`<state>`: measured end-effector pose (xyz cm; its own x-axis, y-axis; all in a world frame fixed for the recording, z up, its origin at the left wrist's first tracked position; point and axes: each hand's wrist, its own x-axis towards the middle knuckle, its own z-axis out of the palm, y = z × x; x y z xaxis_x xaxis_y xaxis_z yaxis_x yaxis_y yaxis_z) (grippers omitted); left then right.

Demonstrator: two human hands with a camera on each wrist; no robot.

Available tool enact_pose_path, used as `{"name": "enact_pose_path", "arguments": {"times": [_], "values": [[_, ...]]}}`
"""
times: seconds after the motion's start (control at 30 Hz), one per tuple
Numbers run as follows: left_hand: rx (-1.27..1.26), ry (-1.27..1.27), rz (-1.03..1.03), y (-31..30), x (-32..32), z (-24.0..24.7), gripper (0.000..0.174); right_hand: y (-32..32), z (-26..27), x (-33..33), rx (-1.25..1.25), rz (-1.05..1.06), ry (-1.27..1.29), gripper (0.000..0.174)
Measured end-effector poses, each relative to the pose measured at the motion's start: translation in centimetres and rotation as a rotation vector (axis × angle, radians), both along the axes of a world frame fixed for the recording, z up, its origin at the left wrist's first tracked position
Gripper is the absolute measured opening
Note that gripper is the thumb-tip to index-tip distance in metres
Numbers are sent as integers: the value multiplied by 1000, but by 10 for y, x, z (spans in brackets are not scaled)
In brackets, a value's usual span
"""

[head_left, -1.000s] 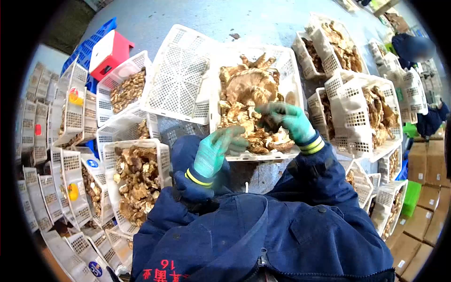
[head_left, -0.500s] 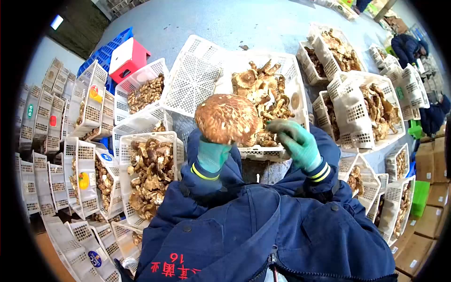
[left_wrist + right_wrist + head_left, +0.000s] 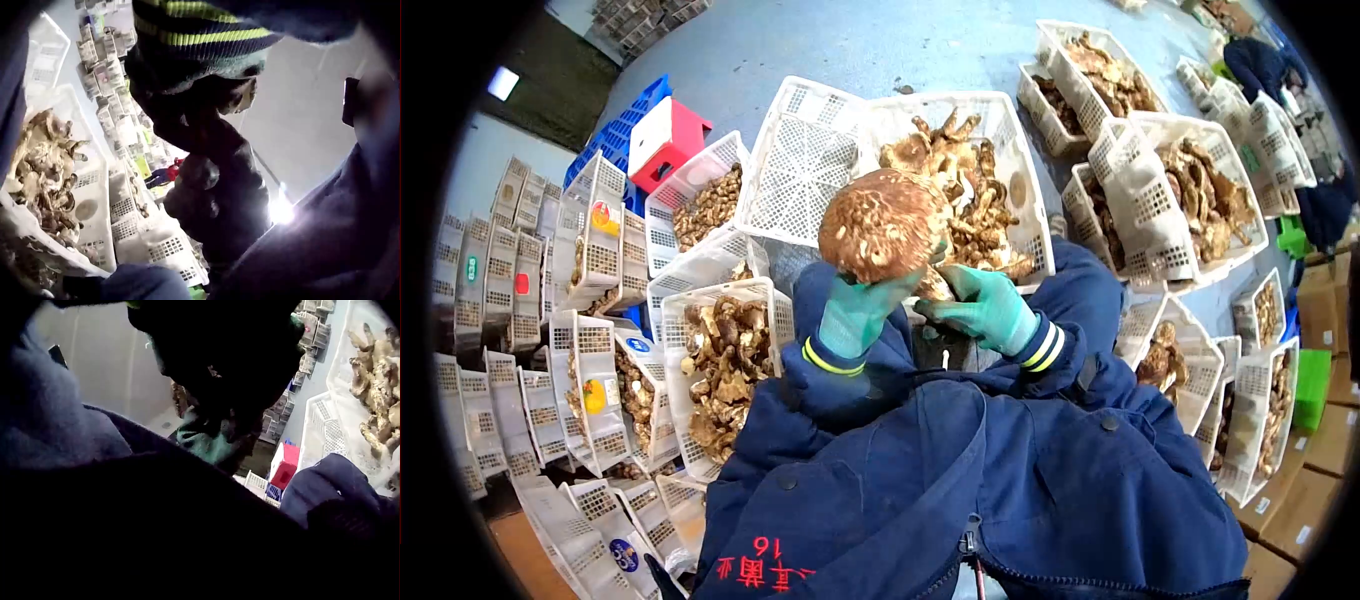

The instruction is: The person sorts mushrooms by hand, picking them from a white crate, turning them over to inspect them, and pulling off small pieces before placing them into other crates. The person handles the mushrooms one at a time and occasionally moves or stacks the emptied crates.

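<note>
In the head view a big mushroom with a wide, scaly brown cap [image 3: 880,225] is held up in front of my body. My left hand [image 3: 855,318], in a green glove, grips it from below, its fingers mostly hidden by the cap. My right hand [image 3: 988,312], gloved alike, pinches the lower end of the stem [image 3: 935,284]. Behind the mushroom stands a white crate [image 3: 1032,170] with more large mushrooms [image 3: 980,215] in it. Both wrist views show the hands mostly as dark shapes; a patch of green glove [image 3: 209,445] shows in the right one.
An upturned-looking white crate [image 3: 795,165] leans beside the full one. At left stand a crate of mushrooms [image 3: 775,330], a red-and-white stool [image 3: 668,145] and rows of stacked crates. More filled crates [image 3: 1145,215] line the right, with cardboard boxes [image 3: 1320,430] beyond.
Both hands were over the crate's mushrooms. My left hand then lifted the big mushroom out towards me. My right hand has since come in from the crate and taken hold of its stem.
</note>
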<state>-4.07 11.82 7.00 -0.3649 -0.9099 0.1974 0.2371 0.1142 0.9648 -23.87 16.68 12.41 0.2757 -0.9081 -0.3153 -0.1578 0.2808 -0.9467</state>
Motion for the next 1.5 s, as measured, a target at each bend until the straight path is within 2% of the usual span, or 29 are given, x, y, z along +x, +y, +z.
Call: {"name": "enact_pose_path", "arguments": {"times": [0.07,0.17,0.23,0.27,0.33,0.37,0.4,0.47,0.5,0.53,0.6,0.63,0.67,0.7,0.77,0.83,0.93,0.97,1.07,1.13,1.2,1.23,1.27,1.3,1.37,1.4,1.43,1.47,1.5], "values": [[211,264,37,4,-17,37,37,2,8,5,235,-31,-225,43],[134,41,54,1,-12,37,29,-3,17,-4,3,135,60,44],[517,495,-58,-23,8,12,38,-7,16,-10,-128,111,156,44],[708,721,-116,-30,15,4,43,-7,-11,-11,-90,-4,-82,48],[679,582,-90,-28,13,7,47,-13,6,-12,-56,-106,57,50],[666,513,-78,-27,11,8,50,-13,-2,-11,-184,-116,4,54],[293,-44,287,-17,-7,23,49,-13,-2,-5,-282,-98,74,53],[345,110,261,-14,-24,42,52,-12,0,15,-480,-66,220,52],[341,-63,246,-8,-26,56,38,-13,16,21,-342,-25,376,48],[291,155,279,-8,-32,39,27,-14,-12,24,-436,-98,431,44],[481,272,299,-7,-27,45,20,-21,-12,19,-145,-76,332,41],[303,218,308,-6,-23,35,20,-18,-6,13,-322,-67,176,35],[72,36,280,-9,-14,20,22,-18,-16,7,-74,-64,-105,30],[-165,-122,284,-13,-5,5,25,-18,-19,3,-98,-55,-140,29],[-227,-291,237,-6,-8,50,36,-15,-13,-5,38,-56,-302,28],[192,-87,159,-4,-7,54,42,-12,-12,-17,219,-95,-479,28],[83,-256,158,-4,-6,59,65,-18,-31,-26,289,-79,-890,33],[88,-226,143,-2,-9,64,67,-14,-33,-24,275,-231,-848,38],[195,-156,95,-4,-11,60,69,-12,-36,-25,237,-190,-983,41],[178,81,-42,-4,-9,55,43,-12,-33,-29,208,-164,-928,38],[15,-171,95,1,-18,55,62,-11,-28,-30,95,-154,-698,32],[113,-35,125,0,-21,51,32,-9,-23,-29,-4,-153,-494,27],[245,-78,39,0,-20,54,32,-8,-16,-26,-101,-149,-291,23],[297,-64,87,-1,-23,50,34,-10,-5,-16,55,-238,-311,20],[441,103,176,9,-32,45,36,-7,-7,-5,-376,-228,229,25],[462,226,92,8,-34,45,34,-7,-6,-3,-644,-186,525,28],[367,187,108,6,-30,29,32,-10,-8,-1,-767,-140,596,36],[272,147,117,1,-26,7,31,-12,-7,3,-787,-145,587,26],[-251,-423,201,-1,-15,0,31,-13,-12,5,-756,-154,570,27]]}}
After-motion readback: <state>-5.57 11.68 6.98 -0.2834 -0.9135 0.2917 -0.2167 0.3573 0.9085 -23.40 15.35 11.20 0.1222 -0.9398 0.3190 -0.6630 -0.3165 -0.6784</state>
